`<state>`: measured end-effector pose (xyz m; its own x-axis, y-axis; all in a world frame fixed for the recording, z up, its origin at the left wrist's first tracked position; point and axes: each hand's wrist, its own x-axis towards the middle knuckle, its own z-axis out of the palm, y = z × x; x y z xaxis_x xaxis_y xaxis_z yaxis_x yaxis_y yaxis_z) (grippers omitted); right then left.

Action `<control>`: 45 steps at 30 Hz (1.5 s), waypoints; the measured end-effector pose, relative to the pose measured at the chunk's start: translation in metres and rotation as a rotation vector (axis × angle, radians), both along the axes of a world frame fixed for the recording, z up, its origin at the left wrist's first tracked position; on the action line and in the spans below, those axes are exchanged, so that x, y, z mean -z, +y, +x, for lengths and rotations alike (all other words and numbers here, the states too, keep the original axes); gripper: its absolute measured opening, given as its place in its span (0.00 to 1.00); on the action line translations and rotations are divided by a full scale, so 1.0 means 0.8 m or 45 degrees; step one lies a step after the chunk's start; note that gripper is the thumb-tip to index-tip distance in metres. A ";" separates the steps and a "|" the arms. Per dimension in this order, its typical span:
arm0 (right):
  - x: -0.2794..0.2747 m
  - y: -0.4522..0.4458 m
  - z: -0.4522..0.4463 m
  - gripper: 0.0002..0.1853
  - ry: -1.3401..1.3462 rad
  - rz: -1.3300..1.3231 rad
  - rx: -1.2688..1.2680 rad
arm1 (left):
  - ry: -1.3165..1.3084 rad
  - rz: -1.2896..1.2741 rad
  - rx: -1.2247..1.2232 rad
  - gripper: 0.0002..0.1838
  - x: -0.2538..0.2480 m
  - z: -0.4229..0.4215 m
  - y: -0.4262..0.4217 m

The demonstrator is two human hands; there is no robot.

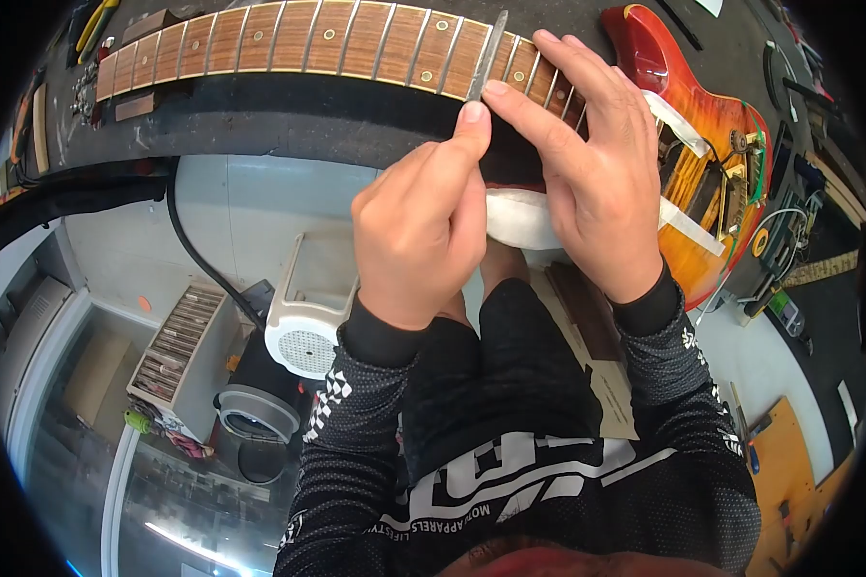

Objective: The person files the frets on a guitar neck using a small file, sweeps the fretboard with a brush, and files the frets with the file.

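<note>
My left hand [420,226] is closed, its thumb pressed along the lower end of a narrow metal file [491,56]. The file lies across the fretboard [289,38] of an electric guitar, roughly in line with the frets. My right hand [601,159] has its fingers stretched out over the fretboard. Its index fingertip touches the file's side near the lower end, and the other fingertips reach the neck's far edge. To the right is the sunburst guitar body [726,115], with white tape [693,229] on it. My right hand hides part of the neck joint.
The guitar rests on a dark workbench [289,115]. Tools and cables [779,231] lie on the right side. Below left are a white plastic stool [303,341], a black cylindrical device [255,409] and a box of stacked strips [178,346].
</note>
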<state>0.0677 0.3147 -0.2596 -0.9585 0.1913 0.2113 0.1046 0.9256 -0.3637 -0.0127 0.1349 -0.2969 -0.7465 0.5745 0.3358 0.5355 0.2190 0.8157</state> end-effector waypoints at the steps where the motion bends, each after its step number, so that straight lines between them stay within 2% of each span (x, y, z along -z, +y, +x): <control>1: -0.001 0.000 -0.001 0.37 -0.012 0.000 -0.008 | -0.016 -0.036 0.007 0.33 -0.002 0.003 -0.007; 8: -0.005 0.000 0.000 0.38 -0.036 -0.012 -0.010 | -0.038 -0.188 0.042 0.36 -0.012 0.044 -0.075; 16: -0.006 0.001 -0.001 0.37 -0.048 -0.019 -0.009 | -0.037 -0.141 0.022 0.34 -0.009 0.034 -0.058; 21: -0.004 0.002 -0.001 0.34 -0.031 -0.023 -0.011 | 0.001 -0.024 0.025 0.34 0.000 0.001 -0.007; 27: -0.007 0.000 -0.002 0.33 -0.050 -0.029 0.004 | -0.084 -0.160 0.012 0.33 -0.011 0.032 -0.052; 30: -0.005 0.001 -0.002 0.33 -0.040 -0.012 -0.002 | -0.051 -0.018 0.012 0.34 -0.005 -0.002 0.000; 33: -0.006 0.001 -0.002 0.33 -0.042 -0.031 -0.002 | -0.055 -0.026 0.026 0.35 -0.004 -0.007 0.003; 36: -0.007 0.002 -0.003 0.33 -0.042 -0.039 -0.003 | -0.035 -0.145 0.026 0.34 -0.009 0.030 -0.050; 39: -0.007 0.001 -0.002 0.34 -0.053 -0.049 0.001 | -0.048 -0.176 0.066 0.28 -0.014 0.042 -0.073; 43: -0.007 0.001 -0.003 0.34 -0.058 -0.052 0.006 | -0.028 -0.178 0.047 0.33 -0.010 0.038 -0.066; 45: -0.008 0.001 -0.003 0.34 -0.065 -0.047 0.006 | -0.034 -0.168 0.041 0.33 -0.009 0.032 -0.058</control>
